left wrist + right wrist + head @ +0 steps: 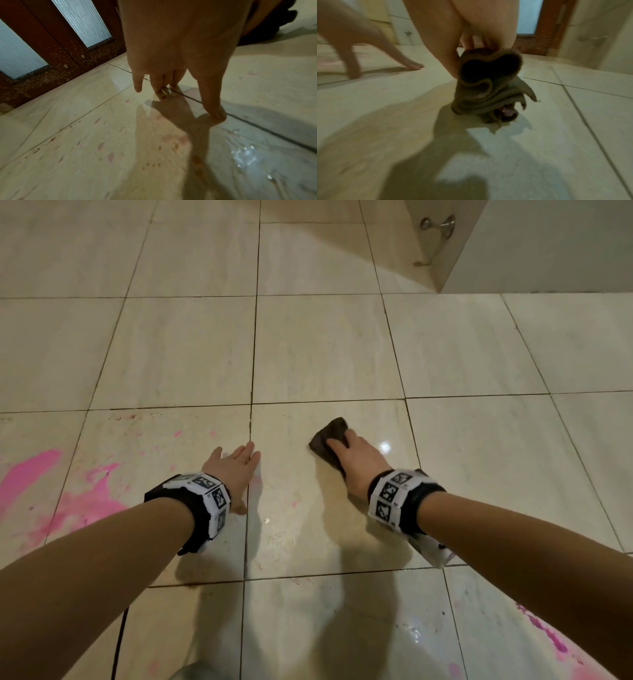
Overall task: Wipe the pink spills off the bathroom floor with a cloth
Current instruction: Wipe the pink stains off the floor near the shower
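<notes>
- Right hand is down on the cloth, fingers curled over it and bunching it; wrist view shows folded layers of the cloth hanging from the grip, lower edge at the tile.
- Cloth sits on the floor just right of the centre grout line, on a tile that looks mostly clean and wet.
- Left hand holds nothing, fingers straight & spread, fingertips propped on the tile as a brace.
- Handling, my read: cloth is soft, light, prob damp. It'll fold and slide under the palm, no stiffness, nothing fragile. Best hold is a flat palm over the wad w/ fingers hooked on the front edge so it doesn't roll up.
- Wet glossy tile looks slippery, so watch the bracing hand.
- Big pink spill is well off to the left, another pink patch near right. Both untouched, lots left.
</notes>
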`<act>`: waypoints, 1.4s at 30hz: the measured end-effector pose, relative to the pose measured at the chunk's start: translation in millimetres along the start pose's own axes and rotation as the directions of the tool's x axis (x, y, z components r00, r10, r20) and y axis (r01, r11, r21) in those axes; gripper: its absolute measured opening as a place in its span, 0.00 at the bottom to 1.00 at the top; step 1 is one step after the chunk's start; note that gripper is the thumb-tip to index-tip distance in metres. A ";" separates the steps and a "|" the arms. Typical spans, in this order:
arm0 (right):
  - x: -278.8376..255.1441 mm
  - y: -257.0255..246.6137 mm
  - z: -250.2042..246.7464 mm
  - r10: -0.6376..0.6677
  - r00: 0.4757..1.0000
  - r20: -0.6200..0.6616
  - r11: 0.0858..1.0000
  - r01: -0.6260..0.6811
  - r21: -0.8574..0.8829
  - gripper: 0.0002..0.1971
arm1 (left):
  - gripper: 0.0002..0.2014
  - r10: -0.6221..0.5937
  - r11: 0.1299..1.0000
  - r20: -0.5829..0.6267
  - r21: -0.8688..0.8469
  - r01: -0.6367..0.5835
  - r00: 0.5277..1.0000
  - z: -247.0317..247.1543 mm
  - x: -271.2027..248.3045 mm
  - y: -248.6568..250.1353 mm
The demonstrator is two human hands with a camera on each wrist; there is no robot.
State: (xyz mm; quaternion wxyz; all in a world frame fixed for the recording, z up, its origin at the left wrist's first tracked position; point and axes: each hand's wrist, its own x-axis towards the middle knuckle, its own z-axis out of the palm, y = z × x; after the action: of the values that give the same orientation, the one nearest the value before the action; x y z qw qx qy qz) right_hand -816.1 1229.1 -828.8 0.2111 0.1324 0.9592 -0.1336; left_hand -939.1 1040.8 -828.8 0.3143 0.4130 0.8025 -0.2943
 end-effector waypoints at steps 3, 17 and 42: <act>-21.7 -21.7 16.8 -0.215 0.975 0.056 0.974 0.218 -0.058 0.38 | 0.52 0.010 0.999 -0.011 -0.031 -0.010 1.000 1.6 0.5 -2.1; -38.8 72.3 7.5 -0.012 0.998 0.064 0.997 0.017 -0.077 0.35 | 0.33 0.622 0.767 -0.597 0.336 -0.546 0.506 27.7 -30.1 78.6; -50.6 78.6 23.7 0.016 0.998 0.053 0.996 -0.021 0.087 0.34 | 0.25 -0.261 0.811 -0.437 -0.583 -0.050 0.861 -48.1 89.0 -26.2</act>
State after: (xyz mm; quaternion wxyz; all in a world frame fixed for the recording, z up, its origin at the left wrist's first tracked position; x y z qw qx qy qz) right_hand -738.6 1284.7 -843.0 0.2316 0.1468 0.9452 -0.1770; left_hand -1015.0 1105.8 -859.5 0.1892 0.3130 0.9287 0.0607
